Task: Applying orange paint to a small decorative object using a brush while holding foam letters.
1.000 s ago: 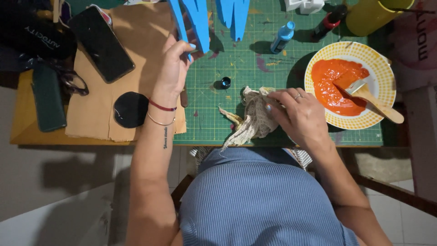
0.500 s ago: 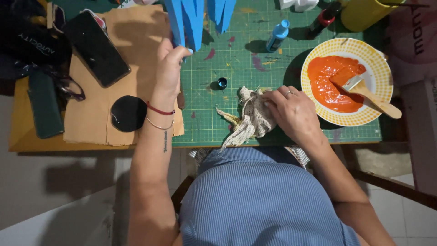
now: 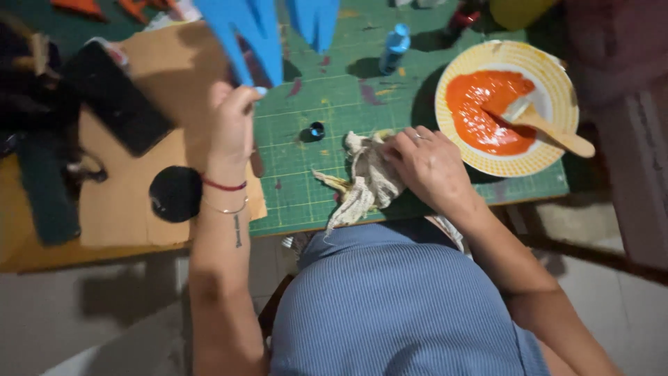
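While we look straight down from the head camera, our left hand (image 3: 233, 122) grips the lower edge of a bright blue cut-out shape (image 3: 254, 31), fingers clenched around it and holding it raised above the green cutting mat (image 3: 334, 97). Our right hand (image 3: 428, 163) lies flat on a stained, crumpled cloth rag (image 3: 365, 181), fingers spread and pressing on it rather than closing around it; the rag sits on the near part of the mat, trailing toward the table edge. A small dark bottle cap (image 3: 316, 130) lies on the mat between the two hands, and a blue paint bottle (image 3: 395, 45) stands further back. To the right of the rag, a yellow-rimmed paper plate (image 3: 557, 83) holds orange paint, with a wooden-handled brush (image 3: 550, 132) resting in it. Brown cardboard (image 3: 125, 202) lies under our left wrist, carrying a black disc (image 3: 175, 193) and a dark phone (image 3: 115, 101).
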